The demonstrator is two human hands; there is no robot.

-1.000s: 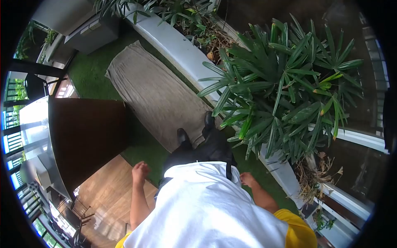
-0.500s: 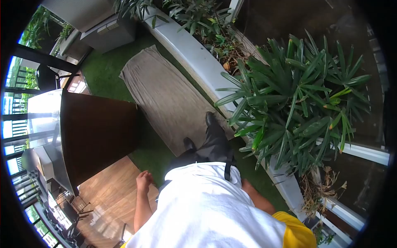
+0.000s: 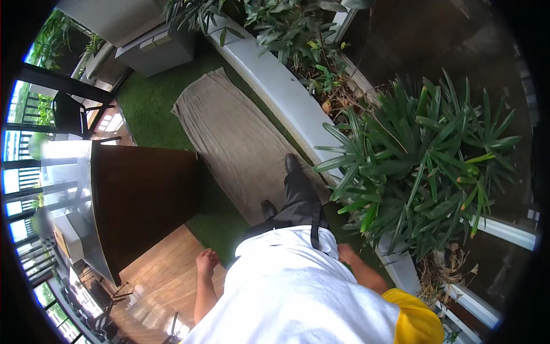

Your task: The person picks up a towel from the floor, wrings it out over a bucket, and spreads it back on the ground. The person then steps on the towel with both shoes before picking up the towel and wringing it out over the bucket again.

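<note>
My left hand [image 3: 207, 260] hangs beside my body over the edge between the wooden floor [image 3: 166, 275] and the green turf. Its fingers are curled, and whether anything is inside them is too small to tell. Close to my hip, my right hand [image 3: 345, 252] is mostly hidden by the white shirt [image 3: 292, 286]. Under my black shoes [image 3: 291, 163] lies a long, wrinkled grey-brown cloth [image 3: 229, 126], spread on the green turf [image 3: 149, 97].
A dark brown counter [image 3: 143, 195] stands to the left. On the right, a white planter wall [image 3: 281, 86] borders a large leafy plant [image 3: 424, 166]. Grey boxes [image 3: 157, 49] are at the upper left, near a black chair [image 3: 70, 113].
The cloth, counter and plants have shifted right and slightly down in view. My feet have changed stance on the cloth. My right hand has moved from clear view to mostly hidden at my hip.
</note>
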